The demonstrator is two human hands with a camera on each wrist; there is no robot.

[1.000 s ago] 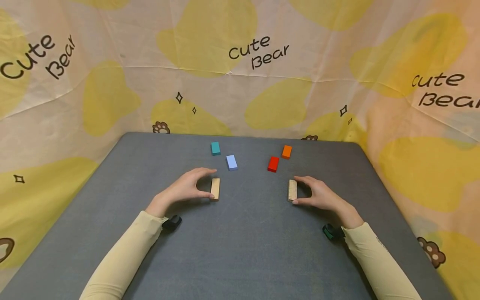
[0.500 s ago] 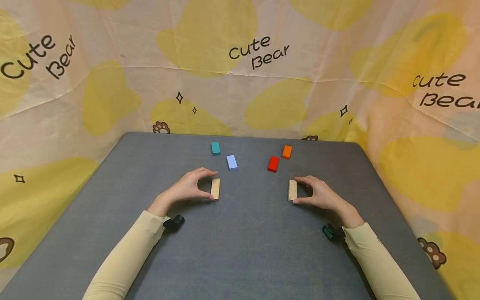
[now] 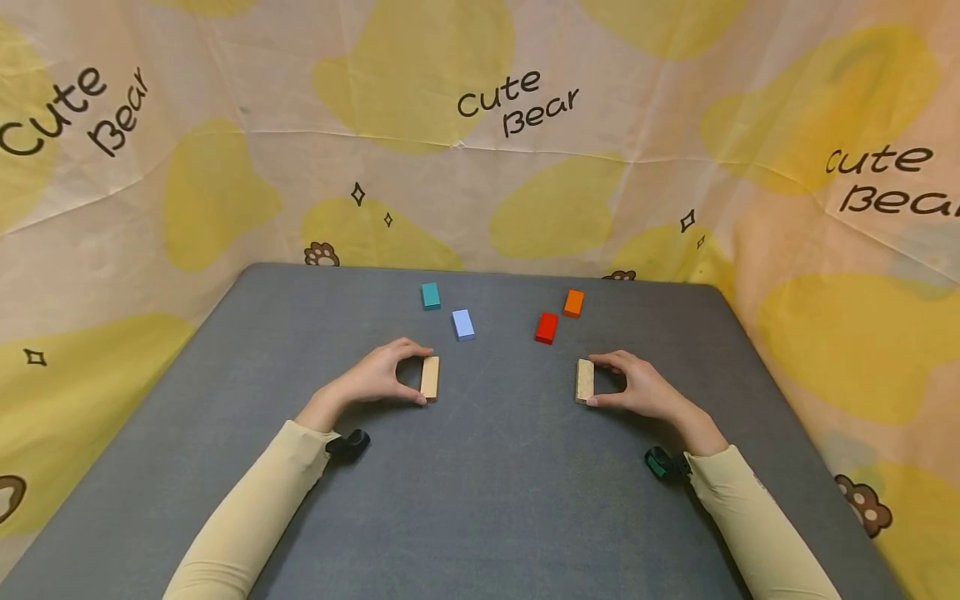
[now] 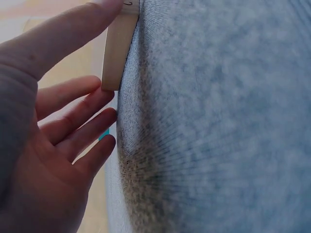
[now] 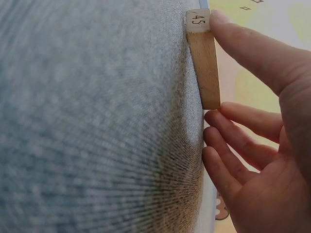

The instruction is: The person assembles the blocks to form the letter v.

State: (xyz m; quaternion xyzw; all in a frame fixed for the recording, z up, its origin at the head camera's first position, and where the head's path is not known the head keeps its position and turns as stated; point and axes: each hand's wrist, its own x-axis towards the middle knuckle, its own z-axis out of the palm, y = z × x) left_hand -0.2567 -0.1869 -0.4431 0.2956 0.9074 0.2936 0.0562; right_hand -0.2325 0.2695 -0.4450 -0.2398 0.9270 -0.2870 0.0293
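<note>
My left hand (image 3: 373,375) pinches a plain wooden block (image 3: 430,379) lengthwise, thumb at the near end and forefinger at the far end. That block (image 4: 118,53) lies on the cloth in the left wrist view, with the thumb covering part of its numbered end. A second wooden block (image 3: 585,382) is held the same way by my right hand (image 3: 641,387), to the right of centre. In the right wrist view, the end of this block (image 5: 205,68) reads 45. Both blocks rest on the grey table (image 3: 495,483), well apart from each other.
Beyond the left hand lie a teal block (image 3: 431,296) and a light blue block (image 3: 463,325). A red block (image 3: 547,327) and an orange block (image 3: 573,303) lie beyond the right hand. A patterned curtain (image 3: 420,183) stands behind the table.
My left forefinger has come down onto the far end of its block, which it stood slightly off before. The right hand and both wooden blocks stay in place.
</note>
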